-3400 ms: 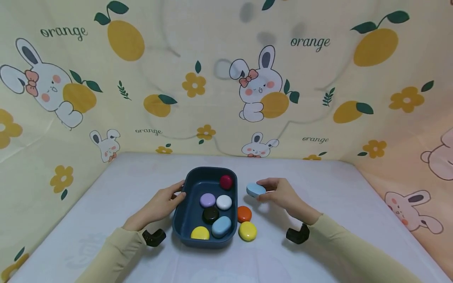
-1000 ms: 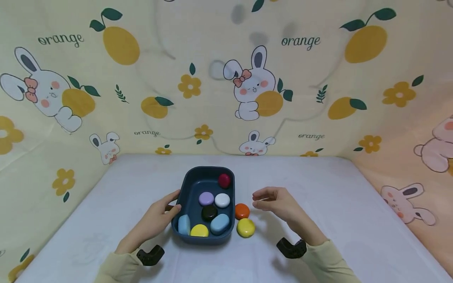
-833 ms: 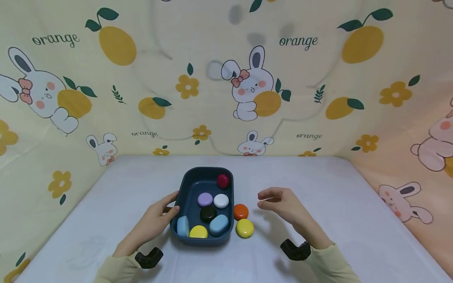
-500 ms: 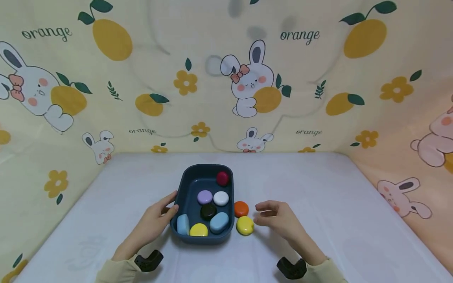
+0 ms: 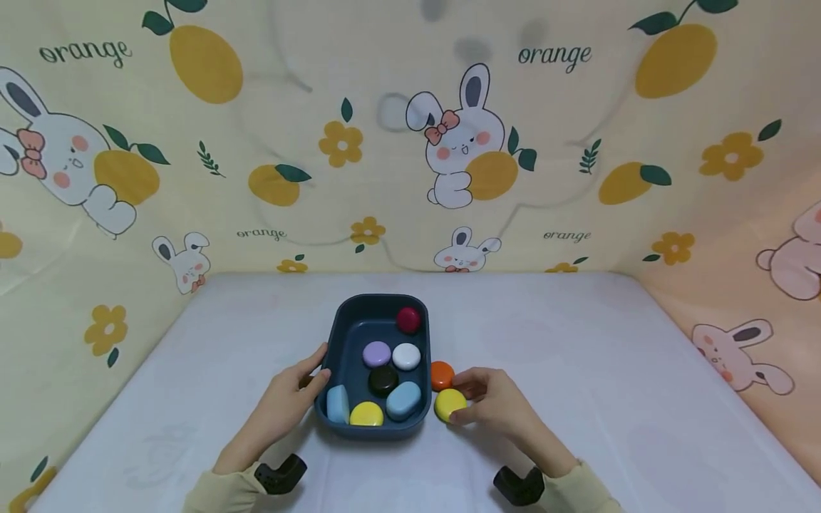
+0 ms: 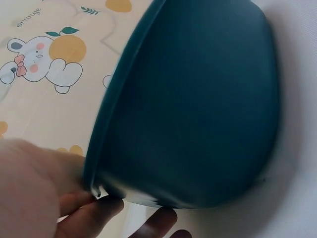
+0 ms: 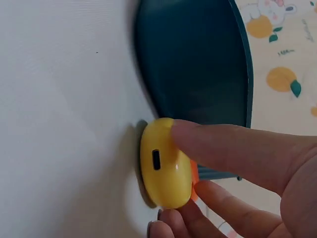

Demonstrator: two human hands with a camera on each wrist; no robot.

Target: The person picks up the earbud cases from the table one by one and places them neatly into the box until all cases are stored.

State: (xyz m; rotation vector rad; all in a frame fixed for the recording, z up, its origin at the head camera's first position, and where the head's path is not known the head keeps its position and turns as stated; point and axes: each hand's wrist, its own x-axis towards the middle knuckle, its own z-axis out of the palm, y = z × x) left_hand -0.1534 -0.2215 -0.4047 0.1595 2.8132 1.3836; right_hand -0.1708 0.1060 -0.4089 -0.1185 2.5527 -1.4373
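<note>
My left hand (image 5: pixel 286 399) grips the left rim of a dark blue rounded tray (image 5: pixel 346 335), also filling the left wrist view. Right of the tray, my right hand (image 5: pixel 497 402) holds a yellow rounded disc (image 5: pixel 451 405) between thumb and fingers. The right wrist view shows a small dark slot in this yellow disc (image 7: pixel 166 163) and the thumb against its side; the disc sits at the white surface. An orange disc (image 5: pixel 441 375) lies just behind it, beside the tray wall, partly covered by the fingers.
Inside the tray are a dark red piece (image 5: pixel 408 320), a purple one (image 5: pixel 376 354), a white one (image 5: pixel 406 356), a black one (image 5: pixel 383 381), two light blue pieces (image 5: pixel 403 400) and a yellow one (image 5: pixel 367 414). A printed cloth (image 5: pixel 385 171) hangs behind the white table (image 5: pixel 577 342).
A light blue piece went from my right hand into the tray's near left corner. My right hand then came down to the yellow disc and took hold of it. My left hand stayed on the rim.
</note>
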